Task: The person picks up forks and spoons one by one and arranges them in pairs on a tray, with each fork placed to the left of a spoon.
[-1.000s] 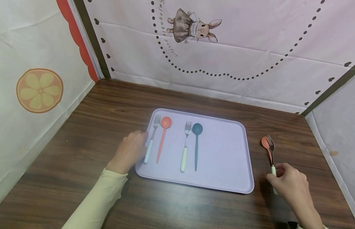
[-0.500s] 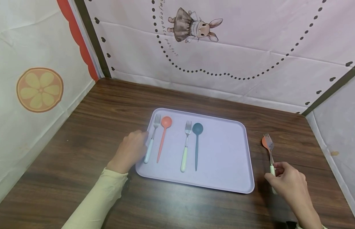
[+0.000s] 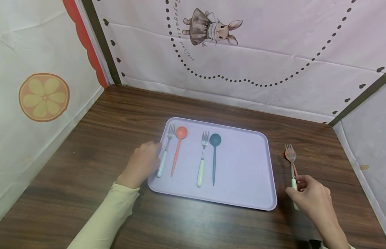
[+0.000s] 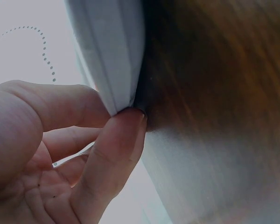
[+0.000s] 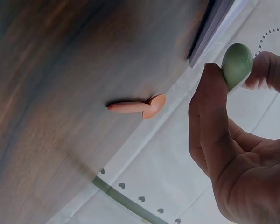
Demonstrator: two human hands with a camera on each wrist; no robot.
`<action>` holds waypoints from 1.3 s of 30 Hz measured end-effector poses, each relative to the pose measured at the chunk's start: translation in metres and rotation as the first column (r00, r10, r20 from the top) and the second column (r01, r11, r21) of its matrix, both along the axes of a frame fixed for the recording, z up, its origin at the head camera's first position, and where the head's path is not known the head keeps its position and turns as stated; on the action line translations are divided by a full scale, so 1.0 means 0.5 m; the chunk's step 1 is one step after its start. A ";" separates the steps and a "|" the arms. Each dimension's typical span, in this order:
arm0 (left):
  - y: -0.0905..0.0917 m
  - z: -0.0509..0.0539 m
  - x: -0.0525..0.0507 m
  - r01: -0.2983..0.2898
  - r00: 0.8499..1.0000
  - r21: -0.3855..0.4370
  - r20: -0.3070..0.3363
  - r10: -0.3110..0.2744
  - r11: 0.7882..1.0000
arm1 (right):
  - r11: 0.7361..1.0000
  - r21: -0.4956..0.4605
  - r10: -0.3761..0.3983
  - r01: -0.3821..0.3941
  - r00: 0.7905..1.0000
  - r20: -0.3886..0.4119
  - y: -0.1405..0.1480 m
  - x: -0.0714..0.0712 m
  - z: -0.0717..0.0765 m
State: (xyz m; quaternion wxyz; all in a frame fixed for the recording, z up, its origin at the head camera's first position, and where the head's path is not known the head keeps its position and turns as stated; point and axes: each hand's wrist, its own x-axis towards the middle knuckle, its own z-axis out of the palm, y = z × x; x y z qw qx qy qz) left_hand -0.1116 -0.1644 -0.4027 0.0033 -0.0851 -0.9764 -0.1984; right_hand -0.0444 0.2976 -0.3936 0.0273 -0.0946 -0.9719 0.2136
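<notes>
My left hand point(image 3: 143, 162) pinches the left rim of the lilac tray point(image 3: 242, 166); the left wrist view shows thumb and finger meeting on the tray's edge point(image 4: 113, 56). To the right of the tray, my right hand point(image 3: 312, 197) holds a fork point(image 3: 291, 155) by its pale green handle, tines pointing away from me. In the right wrist view, the handle's rounded end point(image 5: 237, 67) sits between thumb and fingers, above the table. An orange spoon point(image 5: 130, 107) lies on the wood below, partly covered by the fork and hand in the head view.
On the tray, from left to right, lie a fork with a light blue handle point(image 3: 162, 164), a coral spoon point(image 3: 181, 132), a fork with a green handle point(image 3: 200, 173) and a dark teal spoon point(image 3: 215, 140). Printed cloth walls point(image 3: 274, 41) border the brown wooden table point(image 3: 134, 107).
The fork in my right hand has shifted slightly left and away from me, its head swinging left over the orange spoon. The left hand and the tray stay in place.
</notes>
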 end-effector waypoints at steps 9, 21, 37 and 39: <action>0.000 -0.002 0.000 0.003 1.000 -0.002 -0.018 -0.003 1.000 | 1.000 -0.013 0.011 -0.011 1.000 -0.024 -0.010 0.000 0.001; 0.002 -0.001 0.001 0.010 1.000 -0.004 -0.029 -0.010 1.000 | 0.999 -0.026 0.030 -0.032 0.997 -0.067 -0.027 -0.001 -0.001; 0.001 0.000 0.000 0.004 1.000 -0.011 -0.011 -0.004 1.000 | 0.998 -0.050 0.040 -0.043 0.997 -0.064 -0.052 -0.004 0.000; 0.002 0.000 0.001 0.004 1.000 -0.010 -0.015 -0.005 1.000 | 0.998 -0.053 0.039 -0.042 0.997 -0.064 -0.054 -0.004 0.000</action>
